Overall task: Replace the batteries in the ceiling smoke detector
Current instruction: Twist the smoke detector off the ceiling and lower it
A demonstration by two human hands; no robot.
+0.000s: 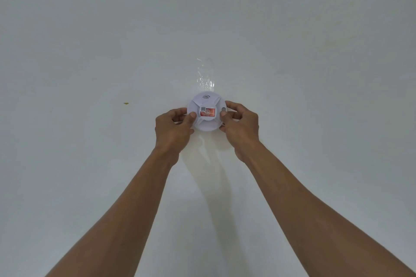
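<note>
Both hands, left hand [174,127] and right hand [239,122], grip the ceiling smoke detector [206,111]

Soft even light, faint arm shadows on ceiling [90,29], wide-angle edge distortion.

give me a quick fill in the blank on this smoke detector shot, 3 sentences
1. The white smoke detector sits flat against the ____.
2. The left hand and right hand grip the detector's ____ from opposite sides.
3. The sticker on the middle of the detector's face is mostly ____ in colour.

Missing words: ceiling; rim; red
</note>
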